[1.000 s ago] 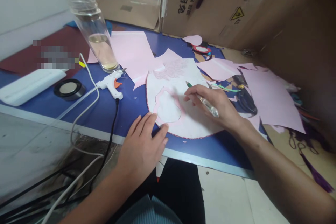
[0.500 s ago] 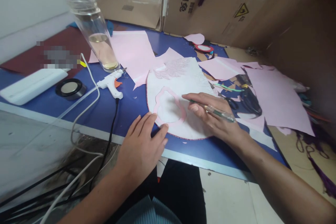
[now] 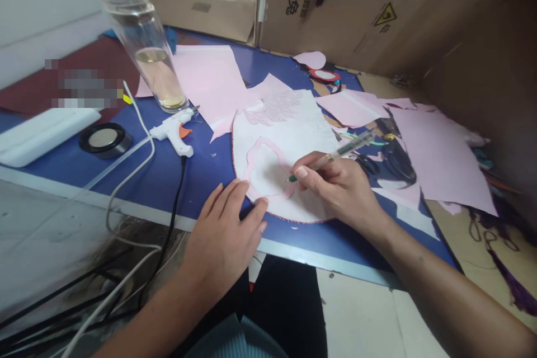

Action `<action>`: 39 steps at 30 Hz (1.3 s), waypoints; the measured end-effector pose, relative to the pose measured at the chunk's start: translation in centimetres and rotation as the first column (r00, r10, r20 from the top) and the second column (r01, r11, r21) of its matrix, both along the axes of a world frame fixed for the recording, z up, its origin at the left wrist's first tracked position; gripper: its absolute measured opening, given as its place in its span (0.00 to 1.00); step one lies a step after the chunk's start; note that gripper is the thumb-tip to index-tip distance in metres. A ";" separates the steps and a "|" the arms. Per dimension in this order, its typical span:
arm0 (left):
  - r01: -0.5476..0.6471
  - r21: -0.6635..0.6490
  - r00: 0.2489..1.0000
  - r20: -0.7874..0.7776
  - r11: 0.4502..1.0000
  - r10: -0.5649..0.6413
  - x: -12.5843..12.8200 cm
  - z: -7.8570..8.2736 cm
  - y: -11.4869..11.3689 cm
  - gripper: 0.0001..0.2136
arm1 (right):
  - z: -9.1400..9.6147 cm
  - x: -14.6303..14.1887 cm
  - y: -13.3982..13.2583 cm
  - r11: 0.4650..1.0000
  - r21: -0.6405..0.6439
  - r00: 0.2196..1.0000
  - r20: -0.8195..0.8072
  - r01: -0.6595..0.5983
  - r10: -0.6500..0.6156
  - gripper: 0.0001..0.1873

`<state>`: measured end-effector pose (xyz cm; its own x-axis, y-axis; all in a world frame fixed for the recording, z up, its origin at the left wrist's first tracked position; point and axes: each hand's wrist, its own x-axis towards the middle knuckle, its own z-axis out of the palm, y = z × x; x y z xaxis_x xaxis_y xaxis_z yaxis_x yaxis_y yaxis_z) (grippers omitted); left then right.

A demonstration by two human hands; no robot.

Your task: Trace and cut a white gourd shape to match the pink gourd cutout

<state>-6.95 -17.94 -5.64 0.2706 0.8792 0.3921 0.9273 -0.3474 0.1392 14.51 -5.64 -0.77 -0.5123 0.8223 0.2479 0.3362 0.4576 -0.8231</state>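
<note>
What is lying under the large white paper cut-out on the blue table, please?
The white paper cut-out rests on the blue tabletop, which shows along its curved lower edge, and a pink paper sheet seems to run under its upper edge. Whatever lies beneath its middle is covered.

The right fingers (image 3: 308, 170) hide part of the pen (image 3: 350, 148), and a pixelated patch (image 3: 86, 85) covers part of the red mat (image 3: 98, 53).
</note>
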 end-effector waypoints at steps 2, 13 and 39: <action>0.003 0.000 1.000 0.004 1.000 -0.003 0.0 0.0 0.0 0.16 | -0.3 0.1 0.0 0.999 0.051 1.000 0.000 0.009 -0.009 0.13; 0.000 -0.008 1.000 0.025 1.000 0.001 0.0 0.0 0.0 0.16 | -0.2 2.8 0.8 0.918 0.387 0.932 0.357 -0.090 -0.060 0.07; -0.004 -0.028 1.000 -0.006 1.000 0.004 -0.1 0.3 -0.1 0.16 | -1.8 3.0 -0.2 0.771 0.535 0.880 0.469 -0.346 0.069 0.11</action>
